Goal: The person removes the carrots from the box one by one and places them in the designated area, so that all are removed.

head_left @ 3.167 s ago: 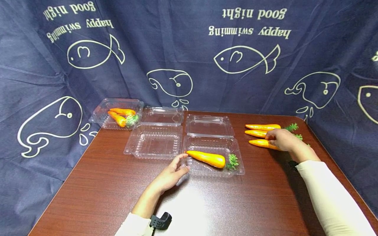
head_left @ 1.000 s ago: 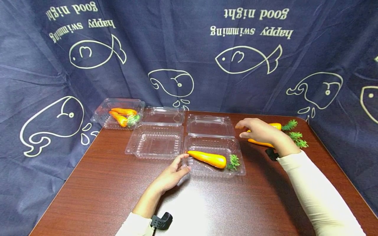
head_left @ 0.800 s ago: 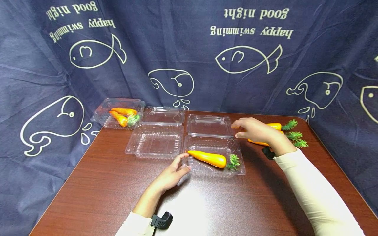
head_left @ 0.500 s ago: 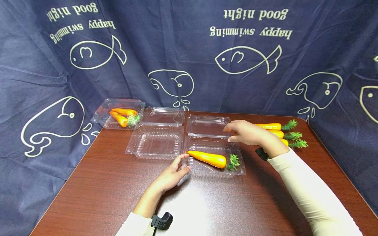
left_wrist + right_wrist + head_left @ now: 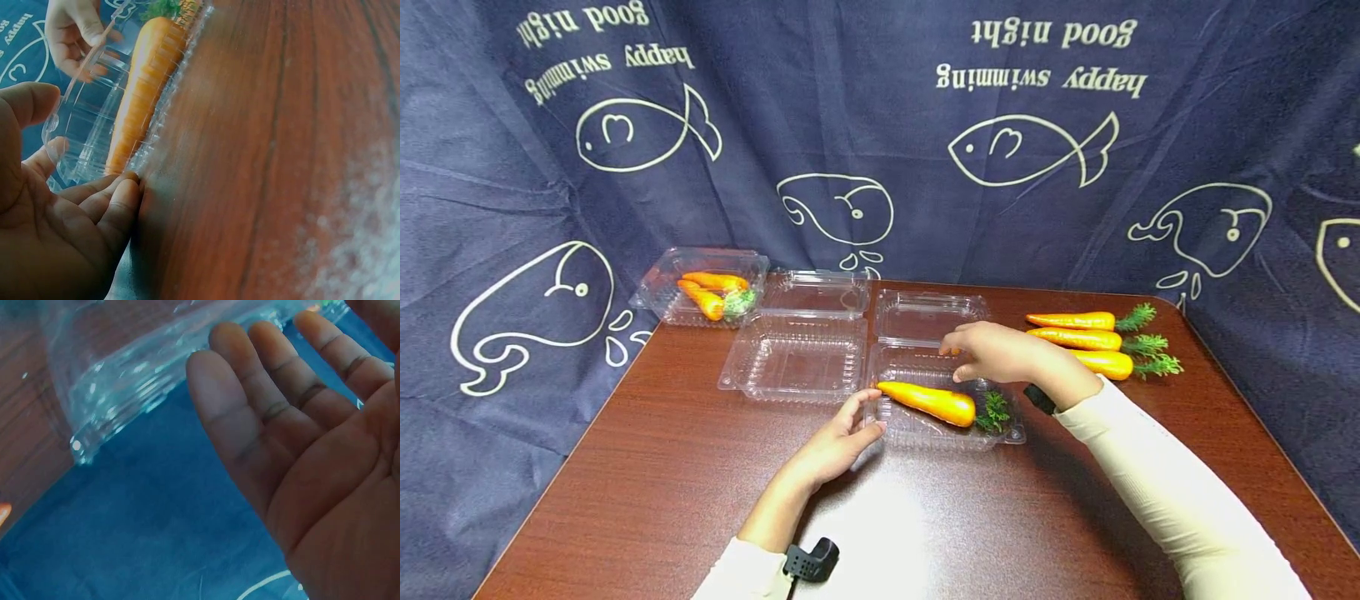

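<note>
On the table [image 5: 1000, 517] I count three clear plastic clamshell containers and six orange carrots with green leaves. My landmark is the open container with only one carrot inside; I call it the one-carrot container [image 5: 910, 367]. Its carrot [image 5: 928, 404] lies on its side, with the pointed tip at the left end of this container and the leaves at the right end.

Two hands are at work. The left hand [image 5: 831, 450] is at the left side of the one-carrot container. Its grip is relaxed, and some fingertips touch the plastic edge, just beside the carrot's tip. The right hand [image 5: 1000, 354] is above the back right part of the one-carrot container; its grip is loose, with fingers and thumb apart.

To the right of the one-carrot container, three carrots [image 5: 1078, 338] lie in a row, their tips towards it. Just left of it stands a second container [image 5: 797, 367], with its lid laid back. Farther left and behind is the third container [image 5: 662, 287], which holds two carrots [image 5: 702, 300]. Behind all hangs one dark blue cloth [image 5: 865, 67] with fish and whale drawings.
</note>
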{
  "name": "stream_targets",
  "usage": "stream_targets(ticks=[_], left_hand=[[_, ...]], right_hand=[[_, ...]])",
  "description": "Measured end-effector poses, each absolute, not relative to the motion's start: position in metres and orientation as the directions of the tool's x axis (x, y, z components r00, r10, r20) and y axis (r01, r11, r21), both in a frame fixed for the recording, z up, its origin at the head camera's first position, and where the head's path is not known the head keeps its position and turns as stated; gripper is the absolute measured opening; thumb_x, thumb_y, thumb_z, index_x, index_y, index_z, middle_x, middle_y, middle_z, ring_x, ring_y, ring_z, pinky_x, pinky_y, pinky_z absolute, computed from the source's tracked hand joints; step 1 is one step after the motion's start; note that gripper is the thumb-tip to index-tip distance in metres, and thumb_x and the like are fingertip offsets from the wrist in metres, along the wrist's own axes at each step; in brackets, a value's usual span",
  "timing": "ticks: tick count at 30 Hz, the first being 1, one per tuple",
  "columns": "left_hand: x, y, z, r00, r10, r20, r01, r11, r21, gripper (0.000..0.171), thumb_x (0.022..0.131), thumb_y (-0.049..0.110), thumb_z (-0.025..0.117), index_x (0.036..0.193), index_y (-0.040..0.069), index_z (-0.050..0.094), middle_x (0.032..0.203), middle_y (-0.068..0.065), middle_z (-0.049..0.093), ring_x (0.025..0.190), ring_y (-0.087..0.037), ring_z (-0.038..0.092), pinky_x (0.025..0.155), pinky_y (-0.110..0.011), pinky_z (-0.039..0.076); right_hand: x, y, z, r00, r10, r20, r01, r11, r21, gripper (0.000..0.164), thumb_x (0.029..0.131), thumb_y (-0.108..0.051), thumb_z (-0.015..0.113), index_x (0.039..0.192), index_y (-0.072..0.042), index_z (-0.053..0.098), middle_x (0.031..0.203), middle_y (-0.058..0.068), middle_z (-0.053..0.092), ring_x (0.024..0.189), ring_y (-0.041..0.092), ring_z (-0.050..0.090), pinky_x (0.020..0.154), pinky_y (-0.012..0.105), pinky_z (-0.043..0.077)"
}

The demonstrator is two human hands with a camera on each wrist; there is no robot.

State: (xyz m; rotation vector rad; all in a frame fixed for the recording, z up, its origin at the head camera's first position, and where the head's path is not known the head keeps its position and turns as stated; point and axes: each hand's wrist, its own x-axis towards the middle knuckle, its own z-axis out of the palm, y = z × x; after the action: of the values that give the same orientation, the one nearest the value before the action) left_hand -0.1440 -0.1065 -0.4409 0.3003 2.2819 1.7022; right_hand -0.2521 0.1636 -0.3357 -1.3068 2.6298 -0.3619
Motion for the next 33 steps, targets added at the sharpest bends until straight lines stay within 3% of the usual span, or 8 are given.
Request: stream_targets(ticks=[10, 18, 26, 33], left_hand=[[-0.144, -0.107, -0.439, -0.938, 0.334, -0.094, 0.0, 0.27, 0.963, 0.052, 0.099, 0.03, 0.058, 0.147, 0.018, 0.041, 0.155, -0.022, 0.033, 0.138, -0.044, 0.035, 0.11, -0.058, 0.029], [-0.144, -0.108, -0.441, -0.939, 0.328, -0.105, -0.01, 0.279, 0.96, 0.052, 0.099, 0.032, 0.058, 0.147, 0.021, 0.041, 0.155, -0.023, 0.033, 0.138, -0.044, 0.035, 0.11, -0.058, 0.029], [-0.144, -0.108, -0.44, -0.938, 0.331, -0.105, -0.014, 0.266, 0.964, 0.052, 0.099, 0.031, 0.058, 0.147, 0.02, 0.041, 0.156, -0.022, 0.031, 0.138, -0.044, 0.034, 0.11, -0.059, 0.029], [-0.146, -0.108, -0.442, -0.935, 0.338, -0.104, -0.015, 0.257, 0.966, 0.052, 0.099, 0.03, 0.058, 0.147, 0.019, 0.041, 0.156, -0.024, 0.029, 0.139, -0.045, 0.031, 0.111, -0.059, 0.027]], right_hand=[[-0.257, 0.142, -0.343, -0.545, -0.801, -0.247, -0.728, 0.598, -0.336, 0.037, 0.084, -0.015, 0.076, 0.117, -0.002, 0.066, 0.105, 0.01, 0.068, 0.094, 0.024, 0.063, 0.081, 0.038, 0.05], [-0.261, 0.132, -0.347, -0.548, -0.75, -0.371, -0.664, 0.659, -0.353, 0.043, 0.082, -0.02, 0.075, 0.12, -0.005, 0.064, 0.107, 0.008, 0.068, 0.098, 0.022, 0.063, 0.085, 0.038, 0.05], [-0.271, 0.125, -0.359, -0.522, -0.737, -0.43, -0.65, 0.67, -0.358, 0.042, 0.079, -0.024, 0.077, 0.116, -0.01, 0.063, 0.101, 0.001, 0.067, 0.094, 0.016, 0.061, 0.084, 0.035, 0.049], [-0.275, 0.122, -0.364, -0.509, -0.713, -0.483, -0.596, 0.696, -0.4, 0.044, 0.078, -0.022, 0.078, 0.117, -0.01, 0.063, 0.103, 0.003, 0.064, 0.096, 0.017, 0.059, 0.085, 0.034, 0.048]])
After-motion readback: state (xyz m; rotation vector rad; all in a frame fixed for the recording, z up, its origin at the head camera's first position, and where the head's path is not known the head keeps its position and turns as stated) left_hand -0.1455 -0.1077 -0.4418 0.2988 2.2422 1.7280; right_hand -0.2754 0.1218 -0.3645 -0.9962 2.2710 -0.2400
